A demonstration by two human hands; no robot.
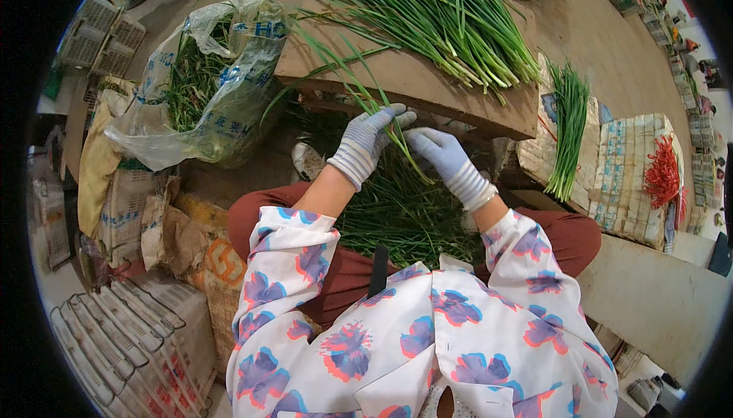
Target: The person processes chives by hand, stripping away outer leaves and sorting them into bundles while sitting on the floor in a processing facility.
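My left hand (362,146), in a pale striped knit glove, grips a few long green chive stalks (356,81). Their leaves reach up over the table edge and their stem ends point down between my hands. My right hand (445,157), gloved alike, is close to those stem ends with its fingers curled; whether it pinches any is hard to tell. Beyond both hands, a large pile of chives (441,17) lies on the low brown table (481,117), stem ends towards me. Beneath my hands, between my knees, is a heap of loose green leaves (409,217).
At the left stands an open clear plastic bag (229,126) of leafy scraps. A tidy chive bundle (568,131) lies on a box to the right, near a taped carton (621,183) with red ties (663,172). Stacked plastic crates (137,343) stand at lower left.
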